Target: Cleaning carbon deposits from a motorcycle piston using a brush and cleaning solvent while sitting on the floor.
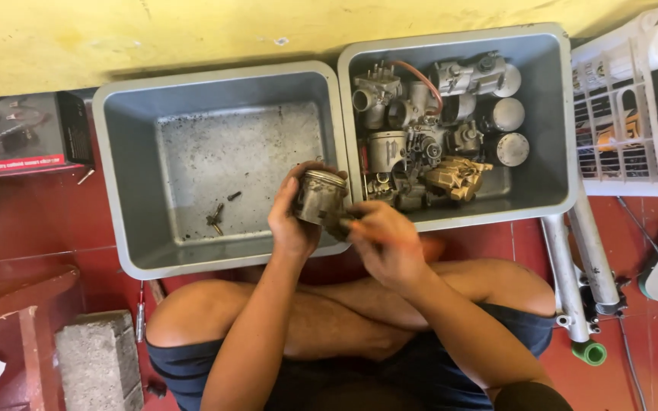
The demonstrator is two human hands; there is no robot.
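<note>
Piston (320, 196), a dull metal cylinder with ring grooves near its top, sits in my left hand (292, 221), fingers curled around its left side, gripping it firmly; it hangs over the near edge where the two grey tubs meet; my right hand (384, 237) is closed at the piston's lower right, fingertips pinched on something small there that I cannot make out; the left tub (127, 152) holds only a few small bolts (216, 217) on its scuffed bottom; the right tub (550, 114) is packed with carburettors and other engine parts (428, 144), with a brass-coloured piece (457, 176) near the front; I sit cross-legged on the red tiled floor (32, 221); a white plastic crate (634, 114) stands far right, metal tubes (584, 259) lie beside my right knee
</note>
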